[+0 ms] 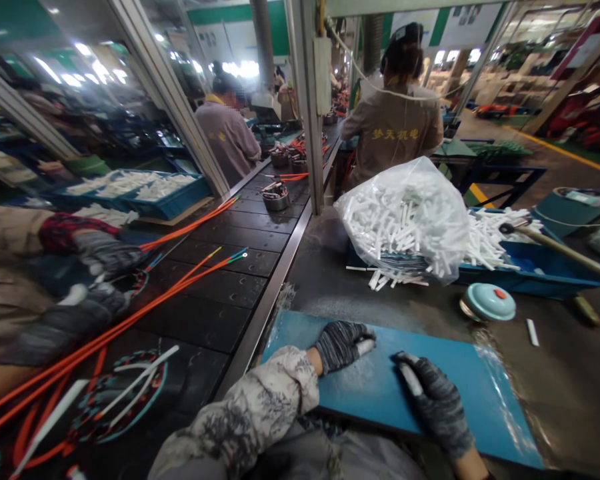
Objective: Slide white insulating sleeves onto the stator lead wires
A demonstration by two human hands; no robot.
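Closest to me is my patterned grey sleeve (250, 420), slanting up from the bottom edge. At far left a co-worker's gloved hands (95, 310) are at a ring of windings, with orange cables (130, 317) stretching past them along the dark conveyor (200, 333); nearer me lies another wound ring (91, 403) with white strips across it. Right of the conveyor's metal edge, a blue mat (375, 393) lies on the table (570, 393) directly beneath my hands, its long axis running from left to right and sloping nearer me at the right end. My left hand (343, 345) rests towards its far edge, fingers half curled, thumb side inward; I can't tell whether it pinches anything. Beyond it, a clear bag of white tubes (405, 217) sits at a blue bin (555, 270), with loose tubes (380, 279) spilled before it, nearer my left hand than my right. My right hand (433, 400) is closer to me, fingers bent together; whether the white strip along it is a covering or something held, I can't tell. Past the mat sit a round pale-blue object (490, 302) and, farther right, one lone white tube (532, 332), pointing roughly away from me, crosswise to the mat, with my right hand nearer to it.
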